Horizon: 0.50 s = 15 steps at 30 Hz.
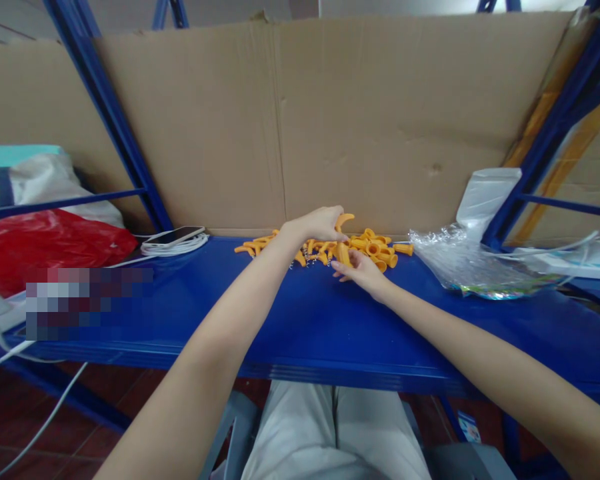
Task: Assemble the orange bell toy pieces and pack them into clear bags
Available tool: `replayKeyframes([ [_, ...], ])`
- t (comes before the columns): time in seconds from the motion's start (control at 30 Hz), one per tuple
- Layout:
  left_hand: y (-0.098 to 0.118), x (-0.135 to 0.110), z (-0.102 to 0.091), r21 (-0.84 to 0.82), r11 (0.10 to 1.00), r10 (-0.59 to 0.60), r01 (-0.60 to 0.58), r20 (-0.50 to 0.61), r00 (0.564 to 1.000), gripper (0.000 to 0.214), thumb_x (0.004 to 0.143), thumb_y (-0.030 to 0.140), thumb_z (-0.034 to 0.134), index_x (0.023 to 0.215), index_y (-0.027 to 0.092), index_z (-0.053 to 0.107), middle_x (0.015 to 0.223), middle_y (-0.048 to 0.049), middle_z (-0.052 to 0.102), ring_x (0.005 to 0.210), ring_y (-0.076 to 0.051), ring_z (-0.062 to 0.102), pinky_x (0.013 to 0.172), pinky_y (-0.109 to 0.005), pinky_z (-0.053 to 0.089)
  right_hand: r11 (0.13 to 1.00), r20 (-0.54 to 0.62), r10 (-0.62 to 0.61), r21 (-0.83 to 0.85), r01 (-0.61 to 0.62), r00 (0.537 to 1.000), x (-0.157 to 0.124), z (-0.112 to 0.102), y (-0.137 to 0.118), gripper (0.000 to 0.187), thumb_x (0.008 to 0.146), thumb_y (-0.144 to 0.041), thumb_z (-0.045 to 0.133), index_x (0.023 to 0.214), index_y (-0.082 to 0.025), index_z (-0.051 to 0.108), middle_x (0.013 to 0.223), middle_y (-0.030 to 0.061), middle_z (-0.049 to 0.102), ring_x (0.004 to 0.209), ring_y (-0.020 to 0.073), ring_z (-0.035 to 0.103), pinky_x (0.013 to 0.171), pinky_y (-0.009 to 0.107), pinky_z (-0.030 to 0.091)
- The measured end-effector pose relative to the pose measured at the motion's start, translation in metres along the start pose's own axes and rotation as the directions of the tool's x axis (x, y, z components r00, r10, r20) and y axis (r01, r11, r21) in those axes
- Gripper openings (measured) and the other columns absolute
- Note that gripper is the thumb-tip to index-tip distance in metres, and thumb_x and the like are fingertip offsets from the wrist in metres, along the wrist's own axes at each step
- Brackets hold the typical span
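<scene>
The left grip (325, 225) was clamped on a curved orange piece (347, 219), its free tip bending right and its long axis seeming to run crosswise. Just nearer the person, the right grip (363, 270) pinched a second orange piece (343, 255), apparently to steady it; that axis ran front to back, slightly slanted. Hollow pieces (384, 257) lay just beside the right grip on the table (300, 320), probably for easy reach.
</scene>
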State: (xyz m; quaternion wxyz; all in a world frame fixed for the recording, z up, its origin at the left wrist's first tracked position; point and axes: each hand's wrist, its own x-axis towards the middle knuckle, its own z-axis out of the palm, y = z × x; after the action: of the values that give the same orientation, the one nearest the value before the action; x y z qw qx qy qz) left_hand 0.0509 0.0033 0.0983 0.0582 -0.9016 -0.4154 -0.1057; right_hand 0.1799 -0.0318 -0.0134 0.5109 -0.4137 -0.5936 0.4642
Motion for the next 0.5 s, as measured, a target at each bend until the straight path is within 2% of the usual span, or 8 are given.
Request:
replayKeyframes([
  [0.1,-0.003,0.001,-0.003,0.028,1.000,-0.012,0.012,-0.001,1.000,0.052,0.071,0.040,0.061,0.112,0.010,0.049,0.111,-0.0146,0.060,0.099,-0.025,0.058,0.080,-0.030,0.043,0.971,-0.062,-0.111,-0.222,0.095,0.992,0.002,0.002,0.003,0.024,0.069,-0.032,0.071,0.073,-0.019,0.051,0.061,-0.0015,0.058,0.050,0.0120,0.056,0.048,0.025,0.044],
  [0.17,-0.003,0.001,-0.004,0.026,1.000,-0.012,0.012,-0.011,1.000,0.053,0.071,0.041,0.061,0.112,0.010,0.049,0.109,-0.0145,0.061,0.098,-0.025,0.058,0.079,-0.031,0.043,0.966,-0.051,-0.127,-0.235,0.112,0.991,0.002,0.001,0.001,0.023,0.072,-0.034,0.067,0.068,-0.019,0.050,0.055,-0.0020,0.056,0.045,0.0113,0.053,0.047,0.026,0.041],
  [0.27,-0.004,-0.001,-0.005,-0.025,1.000,-0.017,0.017,-0.023,1.000,0.054,0.073,0.042,0.059,0.114,0.010,0.048,0.110,-0.0140,0.061,0.095,-0.024,0.059,0.077,-0.030,0.043,0.995,0.072,-0.083,-0.045,0.087,0.994,0.000,-0.006,-0.005,0.024,0.072,-0.036,0.067,0.068,-0.018,0.053,0.060,-0.0006,0.060,0.046,0.0099,0.052,0.048,0.025,0.041],
  [0.37,-0.004,-0.003,-0.004,-0.081,0.997,-0.006,0.004,-0.030,1.000,0.054,0.073,0.042,0.058,0.115,0.009,0.048,0.113,-0.0139,0.059,0.095,-0.023,0.058,0.078,-0.030,0.043,0.988,0.242,-0.024,0.157,-0.014,0.970,-0.003,-0.015,-0.014,0.023,0.069,-0.037,0.069,0.072,-0.017,0.057,0.064,0.0003,0.063,0.048,0.0091,0.053,0.049,0.023,0.041],
  [0.43,-0.004,-0.002,-0.002,-0.094,0.996,0.000,-0.003,-0.036,0.999,0.055,0.073,0.041,0.057,0.116,0.009,0.048,0.115,-0.0139,0.058,0.098,-0.023,0.057,0.080,-0.030,0.042,0.978,0.302,0.021,0.193,-0.082,0.953,-0.004,-0.019,-0.017,0.023,0.068,-0.036,0.069,0.075,-0.016,0.059,0.065,0.0008,0.064,0.050,0.0096,0.055,0.050,0.023,0.041],
  [0.5,-0.004,0.000,0.000,-0.087,0.996,-0.009,0.007,-0.025,1.000,0.056,0.073,0.041,0.058,0.118,0.009,0.047,0.117,-0.0140,0.058,0.100,-0.023,0.057,0.082,-0.030,0.042,0.983,0.280,0.064,0.150,-0.109,0.958,-0.003,-0.018,-0.016,0.023,0.069,-0.037,0.067,0.076,-0.016,0.060,0.067,0.0020,0.065,0.054,0.0113,0.058,0.052,0.024,0.042],
])
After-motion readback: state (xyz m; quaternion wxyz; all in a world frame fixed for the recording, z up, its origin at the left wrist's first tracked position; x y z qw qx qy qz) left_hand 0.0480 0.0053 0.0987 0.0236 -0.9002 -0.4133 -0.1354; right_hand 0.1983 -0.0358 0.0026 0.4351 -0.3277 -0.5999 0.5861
